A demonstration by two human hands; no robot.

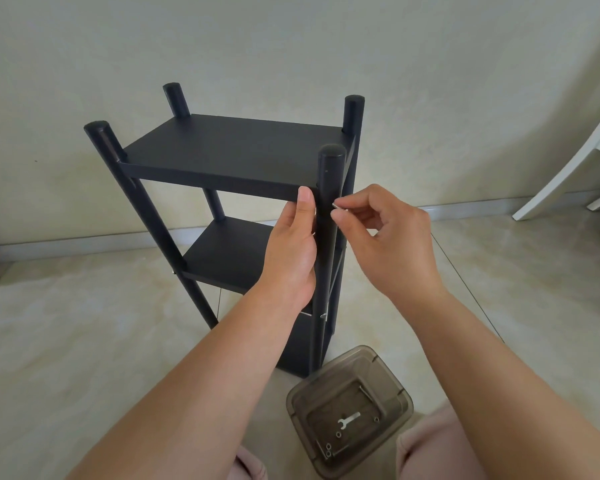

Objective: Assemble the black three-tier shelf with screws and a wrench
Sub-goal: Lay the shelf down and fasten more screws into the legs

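Both hands (343, 244) at shelf (229, 150) post.

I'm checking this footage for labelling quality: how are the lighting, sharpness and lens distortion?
Head view: soft, even daylight, with no harsh shadows or glare; the black shelf reads dark with little surface detail. Wide-angle bending curves the floor edge and the white furniture leg at the right. The right hand pinching a small screw is sharp, as is the wrench in the smoky plastic bin.

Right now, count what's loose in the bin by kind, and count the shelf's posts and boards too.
Posts: 4
Boards: 3
Wrench in bin: 1
Nuts in bin: 4
Total: 12
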